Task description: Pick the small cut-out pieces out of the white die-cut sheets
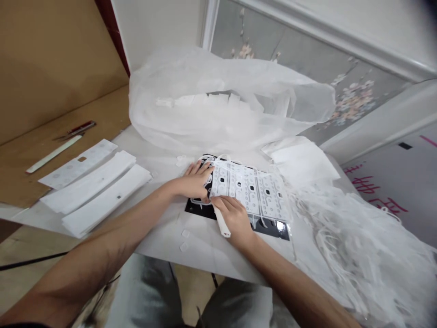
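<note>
A black glossy board [200,209] lies on the white table, with a white perforated sheet [244,191] on it, marked with grey circles and small dark square holes. My left hand [197,181] rests on the board's left end, fingers spread and pointing away from me, over thin white strips. Closed in my right hand [236,221] is a white wrapped stick-like tool [222,224]. Its hidden upper end is near the sheet's left edge, beside my left thumb. I cannot make out the tool's kind. Loose white strips cross the board's far edge.
Stacked white sheets [105,196] lie at left, near a pale strip [54,154] and a red cutter [81,127]. A translucent bag [225,132] holding white pieces stands behind the board. Tangled white scraps [355,255] and a white stack [303,161] are at right.
</note>
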A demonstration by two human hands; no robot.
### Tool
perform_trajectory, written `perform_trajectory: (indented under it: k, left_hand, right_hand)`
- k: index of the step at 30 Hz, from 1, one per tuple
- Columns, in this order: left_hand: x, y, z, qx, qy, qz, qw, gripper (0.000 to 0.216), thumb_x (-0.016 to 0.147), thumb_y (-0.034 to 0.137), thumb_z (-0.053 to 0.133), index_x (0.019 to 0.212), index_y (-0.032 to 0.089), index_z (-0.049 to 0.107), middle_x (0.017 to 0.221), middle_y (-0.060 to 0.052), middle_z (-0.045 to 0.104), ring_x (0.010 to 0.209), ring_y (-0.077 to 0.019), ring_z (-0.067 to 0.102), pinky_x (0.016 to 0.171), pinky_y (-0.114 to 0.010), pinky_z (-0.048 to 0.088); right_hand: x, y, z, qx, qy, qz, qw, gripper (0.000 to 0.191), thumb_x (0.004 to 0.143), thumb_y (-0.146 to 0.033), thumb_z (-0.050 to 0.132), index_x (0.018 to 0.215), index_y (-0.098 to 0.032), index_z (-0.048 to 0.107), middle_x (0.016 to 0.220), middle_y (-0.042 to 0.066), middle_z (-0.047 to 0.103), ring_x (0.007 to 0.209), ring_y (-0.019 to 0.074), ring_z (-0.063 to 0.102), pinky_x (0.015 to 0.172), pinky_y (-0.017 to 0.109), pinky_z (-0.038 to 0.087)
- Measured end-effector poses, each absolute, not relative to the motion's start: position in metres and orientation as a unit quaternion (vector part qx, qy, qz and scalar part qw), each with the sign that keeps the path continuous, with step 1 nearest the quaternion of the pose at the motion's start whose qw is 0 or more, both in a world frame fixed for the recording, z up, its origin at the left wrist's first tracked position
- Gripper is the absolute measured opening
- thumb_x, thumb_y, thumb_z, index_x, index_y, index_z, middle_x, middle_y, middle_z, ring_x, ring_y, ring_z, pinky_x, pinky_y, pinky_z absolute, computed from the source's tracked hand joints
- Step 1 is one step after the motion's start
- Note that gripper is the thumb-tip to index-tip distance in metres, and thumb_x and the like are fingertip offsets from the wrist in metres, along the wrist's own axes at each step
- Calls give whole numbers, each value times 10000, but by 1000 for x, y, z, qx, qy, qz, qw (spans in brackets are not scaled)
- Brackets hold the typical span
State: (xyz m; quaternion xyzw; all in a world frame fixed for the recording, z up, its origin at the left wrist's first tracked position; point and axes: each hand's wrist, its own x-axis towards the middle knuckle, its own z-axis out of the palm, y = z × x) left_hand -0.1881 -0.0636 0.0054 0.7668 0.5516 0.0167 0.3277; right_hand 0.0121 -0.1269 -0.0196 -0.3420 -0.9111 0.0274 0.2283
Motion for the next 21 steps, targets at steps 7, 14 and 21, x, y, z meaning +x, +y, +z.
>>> perform_trajectory:
  k: [7,14,21]
  left_hand:
    - [-185,-60,6,769,554,-7,319,1256,576,479,709,1623,208,69,1671,-17,-101,1525,-288,-192,1260,-482,-56]
    - [-182,-60,9,763,562,-23,317,1261,578,486,726,1620,206,73,1675,-30,-106,1521,-306,-204,1247,-494,-74]
    - [-185,-61,10,770,552,-22,318,1248,591,482,720,1619,208,66,1677,-26,-99,1520,-309,-205,1247,-503,-70]
  right_hand:
    - [12,-120,-32,-346,-896,54,274,266,964,-104,396,1050,-226,616,946,88,732,897,255,677,783,395,568]
    - [11,-116,-36,-378,-864,96,317,259,977,-117,423,1040,-279,614,930,62,732,825,254,674,736,403,562]
    - [11,-114,-27,-392,-858,129,307,224,997,-195,433,975,-286,636,925,63,741,840,261,699,727,418,575]
